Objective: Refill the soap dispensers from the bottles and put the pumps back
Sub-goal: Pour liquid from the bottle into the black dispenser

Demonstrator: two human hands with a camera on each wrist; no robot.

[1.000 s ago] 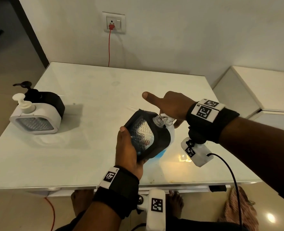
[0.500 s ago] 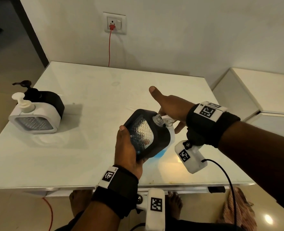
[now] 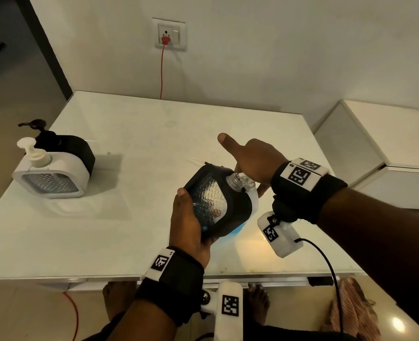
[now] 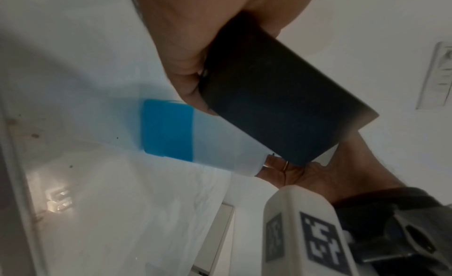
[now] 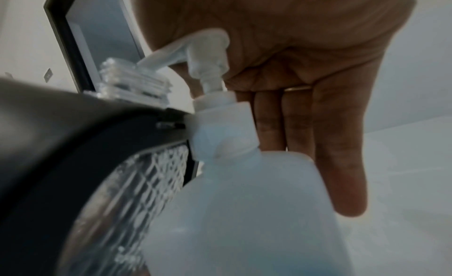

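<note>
**Head view: pump nozzle meeting the open neck of the tilted dispenser**

Item one, the black square soap dispenser with a clear quilted window [image 3: 215, 205]: held above the white glass worktop [image 3: 129, 143], the left hand [image 3: 187, 226] gripping its lower end with thumb on the front rim and fingers curled under the base. Its pump is off; the clear threaded neck [image 3: 234, 182] is pointing up and to the right, toward the other hand.

Item two, the translucent white refill bottle with blue liquid [image 4: 195, 137]: standing just behind and to the right of the dispenser, touching it. In the right wrist view its white pump head [image 5: 208, 46] is aiming its spout at the neck's mouth.

Item three, the right hand [image 3: 255, 159]: lying flat-palmed on the pump head, fingers straight and hanging behind the bottle, thumb out, gripping nothing.

Judgement: the coming press depends on spout and neck staying aligned; the dispenser's long axis is leaning toward the bottle, so a downward stroke should be delivering soap inside.

Also present, at the worktop's left edge: a white square dispenser [image 3: 51, 177] and a second black dispenser [image 3: 65, 148], both with pumps fitted.
</note>
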